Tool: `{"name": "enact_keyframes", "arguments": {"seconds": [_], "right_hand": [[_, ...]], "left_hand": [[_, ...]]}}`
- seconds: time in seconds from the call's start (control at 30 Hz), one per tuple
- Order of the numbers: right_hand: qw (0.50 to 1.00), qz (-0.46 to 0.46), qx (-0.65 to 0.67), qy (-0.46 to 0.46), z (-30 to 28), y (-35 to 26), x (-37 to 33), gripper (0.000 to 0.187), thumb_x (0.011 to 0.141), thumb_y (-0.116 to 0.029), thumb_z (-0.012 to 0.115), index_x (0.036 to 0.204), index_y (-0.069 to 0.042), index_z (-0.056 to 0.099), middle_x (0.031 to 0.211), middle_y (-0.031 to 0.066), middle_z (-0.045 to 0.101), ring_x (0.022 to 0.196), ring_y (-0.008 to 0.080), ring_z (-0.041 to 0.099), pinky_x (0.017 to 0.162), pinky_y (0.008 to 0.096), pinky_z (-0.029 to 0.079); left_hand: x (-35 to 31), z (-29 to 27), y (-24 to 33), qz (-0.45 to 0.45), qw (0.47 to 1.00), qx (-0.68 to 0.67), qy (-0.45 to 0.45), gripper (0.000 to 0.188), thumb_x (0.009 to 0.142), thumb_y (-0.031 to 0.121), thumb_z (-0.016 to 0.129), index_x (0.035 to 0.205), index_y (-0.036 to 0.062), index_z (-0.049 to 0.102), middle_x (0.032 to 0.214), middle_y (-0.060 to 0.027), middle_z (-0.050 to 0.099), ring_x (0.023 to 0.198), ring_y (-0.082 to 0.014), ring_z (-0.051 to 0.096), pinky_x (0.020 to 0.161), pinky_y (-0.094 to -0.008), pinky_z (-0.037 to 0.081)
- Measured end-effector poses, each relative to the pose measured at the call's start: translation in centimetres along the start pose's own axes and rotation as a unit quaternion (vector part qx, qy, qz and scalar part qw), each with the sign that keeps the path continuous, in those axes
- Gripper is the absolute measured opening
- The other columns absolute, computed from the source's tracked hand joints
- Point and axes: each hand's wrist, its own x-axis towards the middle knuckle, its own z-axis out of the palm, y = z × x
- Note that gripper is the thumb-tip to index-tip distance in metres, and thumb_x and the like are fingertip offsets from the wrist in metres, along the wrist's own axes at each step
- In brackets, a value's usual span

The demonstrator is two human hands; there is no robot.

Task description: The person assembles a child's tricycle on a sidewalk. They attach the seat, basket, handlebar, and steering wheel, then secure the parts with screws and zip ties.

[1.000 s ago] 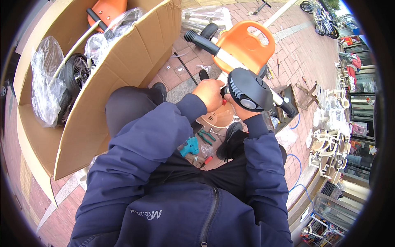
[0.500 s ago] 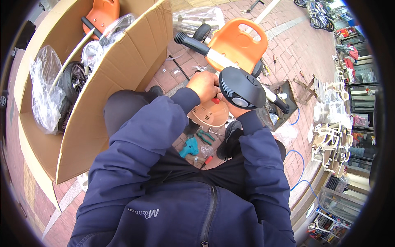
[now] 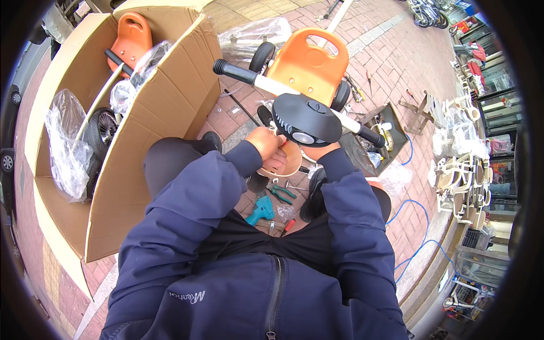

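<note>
black lamp housing [image 3: 306, 118] near left hand [image 3: 265, 145]

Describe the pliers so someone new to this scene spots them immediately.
From the big orange seat at top centre, go down past the black headlight housing. The pliers lie just above and right of the teal tool. Their two splayed green handles set them apart from it and from the single red handle below.

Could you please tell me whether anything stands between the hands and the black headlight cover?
Nothing visible blocks them: the left hand is close to the lower left edge of the black headlight cover, and the right hand, below it, is partly hidden by it. Contact with either hand cannot be told.
</note>
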Motion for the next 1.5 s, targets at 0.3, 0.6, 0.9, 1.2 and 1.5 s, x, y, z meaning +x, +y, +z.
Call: {"name": "enact_keyframes", "arguments": {"seconds": [0.3,0.6,0.9,1.2,1.5], "right_hand": [[0.998,0.038,0.051,0.007,0.5,-0.3,-0.3,0.036,0.085,-0.018,0.069,0.118,-0.004,0.065,0.116,0.0194,0.065,0.108,0.0365,0.061,0.094,0.0435,0.05],[0.999,0.031,0.031,-0.01,1.7,0.7,-1.0,0.035,0.084,-0.018,0.068,0.116,-0.004,0.066,0.114,0.0196,0.066,0.106,0.0388,0.061,0.092,0.0459,0.05],[1.0,0.028,0.005,0.012,1.3,0.6,-1.3,0.034,0.082,-0.018,0.069,0.113,-0.005,0.067,0.112,0.0187,0.067,0.103,0.038,0.062,0.091,0.0455,0.05],[0.988,0.147,0.041,0.022,-0.2,-3.3,-1.3,0.031,0.085,-0.019,0.071,0.112,-0.004,0.068,0.106,0.0144,0.07,0.096,0.0341,0.066,0.087,0.0423,0.052],[0.88,0.391,0.271,-0.004,2.4,-7.1,-0.9,0.028,0.094,-0.021,0.063,0.105,0.004,0.066,0.09,0.0152,0.071,0.064,0.019,0.068,0.051,0.0314,0.051]], "left_hand": [[0.2,0.3,-1.1,0.215,0.903,0.35,0.123,0.031,0.087,0.029,0.07,0.093,-0.0018,0.073,0.093,-0.028,0.07,0.093,-0.0432,0.068,0.084,-0.0479,0.055],[-1.4,0.7,-1.5,0.267,0.812,0.485,0.186,0.038,0.087,0.036,0.071,0.098,-0.0009,0.07,0.092,-0.0253,0.072,0.091,-0.0427,0.07,0.083,-0.0489,0.055],[-2.7,1.3,0.1,0.272,0.773,0.544,0.18,0.032,0.088,0.031,0.068,0.101,0.0014,0.067,0.086,-0.0239,0.071,0.088,-0.042,0.07,0.081,-0.0505,0.055],[0.3,-1.6,2.3,0.426,0.802,0.395,0.136,0.019,0.084,0.015,0.061,0.097,0.0029,0.068,0.09,-0.0257,0.069,0.09,-0.0448,0.066,0.081,-0.0513,0.053],[4.0,-1.8,2.3,0.429,0.762,0.477,0.085,0.016,0.076,0.011,0.061,0.085,0.0014,0.072,0.091,-0.026,0.069,0.09,-0.0445,0.066,0.082,-0.0493,0.054]]}}
